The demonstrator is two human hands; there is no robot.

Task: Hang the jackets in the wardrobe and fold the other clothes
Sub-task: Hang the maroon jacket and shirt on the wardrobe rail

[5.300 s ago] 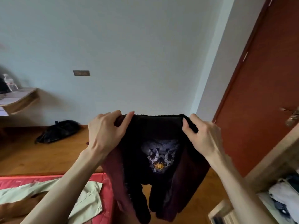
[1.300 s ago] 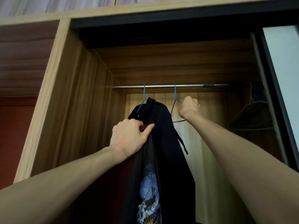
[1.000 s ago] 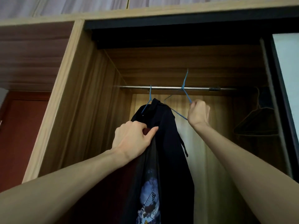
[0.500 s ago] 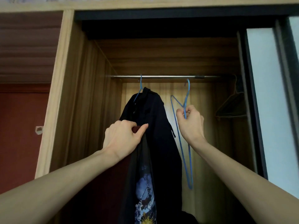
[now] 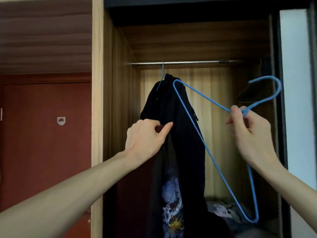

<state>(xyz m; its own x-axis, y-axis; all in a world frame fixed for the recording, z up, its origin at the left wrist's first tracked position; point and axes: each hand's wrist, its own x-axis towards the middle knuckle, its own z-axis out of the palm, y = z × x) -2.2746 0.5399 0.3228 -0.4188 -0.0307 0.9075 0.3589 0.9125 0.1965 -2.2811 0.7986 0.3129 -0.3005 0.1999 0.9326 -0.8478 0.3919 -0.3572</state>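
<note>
Since 0.5 s ago the thin blue wire hanger (image 5: 197,134) has swung from hanging nearly vertical in front of the wardrobe to a tilted pose: its hook now points up and to the right, and its triangular frame spreads from upper left to lower right. The right hand (image 5: 248,131) has shifted right and sits nearer the camera; the left hand (image 5: 147,138) has held its place.

Head view. Right hand: fingers curled, thumb and forefinger pinching the hanger at its neck, just below the hook. The hanger is off the silver metal rail (image 5: 180,62) and touches nothing else that can be made out. One corner of its frame lies in front of the hanging garment's top, the other low near the wardrobe's right edge.

Left hand: fingers closed around the collar edge of the black and maroon jacket with a printed graphic (image 5: 173,194); the thumb lies along the fabric. The jacket hangs down from this grip, in front of the open wooden wardrobe (image 5: 97,100).

Behind it, a dark garment (image 5: 180,109) hangs on a second blue hanger (image 5: 162,74) hooked on the rail. A dark empty hanger (image 5: 253,93) sits at the rail's far right. Patterned cloth (image 5: 221,208) lies at the wardrobe bottom. A red-brown door (image 5: 42,143) stands to the left.
</note>
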